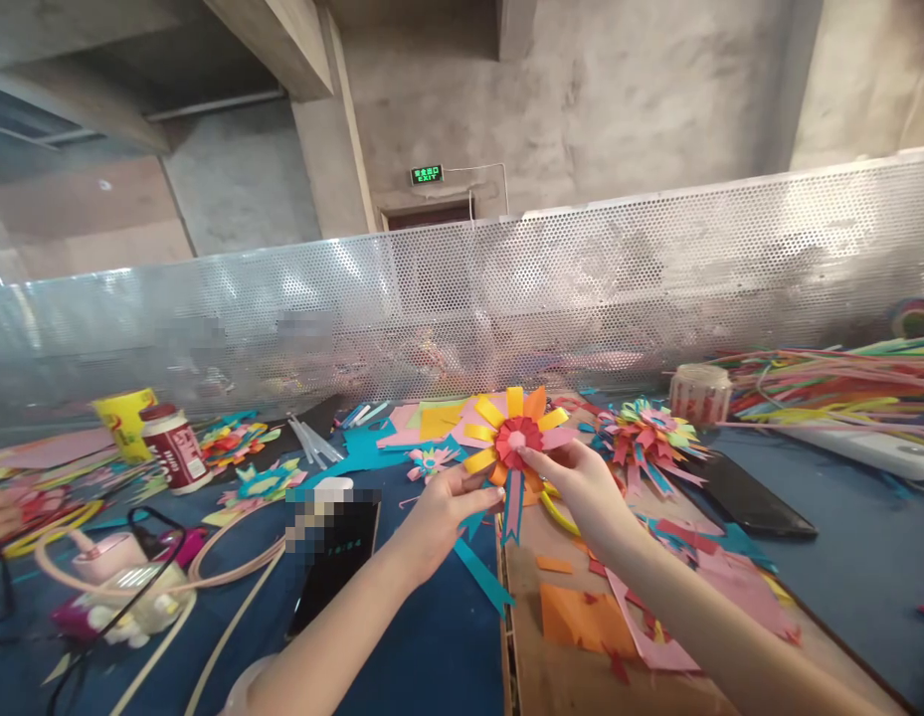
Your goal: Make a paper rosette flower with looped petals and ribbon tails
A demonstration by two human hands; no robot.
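Note:
Both of my hands hold up a paper flower (510,435) with yellow and orange loop petals, a red pleated centre and a blue and pink tail. My left hand (441,517) pinches its lower left edge. My right hand (581,485) grips its right side, with the thumb pressed on the red centre. The flower hovers above a brown cardboard sheet (558,676) strewn with orange and pink paper scraps.
A second multicoloured paper flower (646,438) lies to the right, near a tape roll (700,393) and a black phone (752,497). Another phone (334,567), a red can (174,447), a yellow cup (125,418) and cables sit left. Paper strips (834,388) pile against a perforated metal screen (462,298).

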